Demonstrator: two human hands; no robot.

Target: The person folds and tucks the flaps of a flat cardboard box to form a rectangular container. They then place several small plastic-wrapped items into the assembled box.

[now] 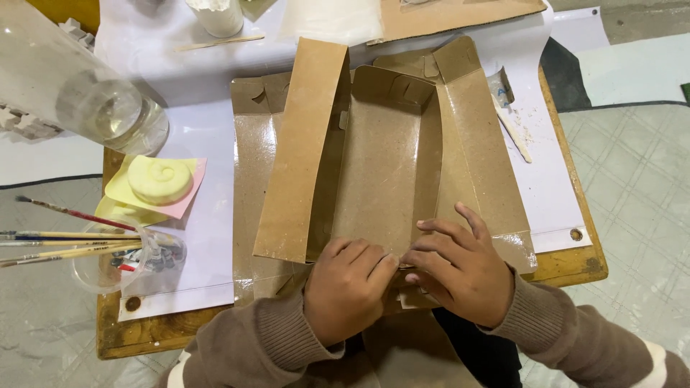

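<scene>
- Two hands, left hand [346, 287] and right hand [460, 269], press the near flap of an empty cardboard box [381, 158], fingers curled.
- Left of them, a plastic cup [108, 269] holds paintbrushes [65, 244].

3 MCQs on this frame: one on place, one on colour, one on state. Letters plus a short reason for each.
1. Where do both hands press on the cardboard box?
A. far end
B. near end
C. left flap

2. What colour is the spiral clay piece?
A. pale yellow
B. blue
C. black

3. How does the box stand?
A. closed flat
B. sealed with tape
C. open, flaps spread

Answers:
1 B: the left hand and right hand meet at the end nearest the person.
2 A: it is pale yellow, lying on yellow and pink paper.
3 C: the inside shows and the side flaps stand out.
</scene>
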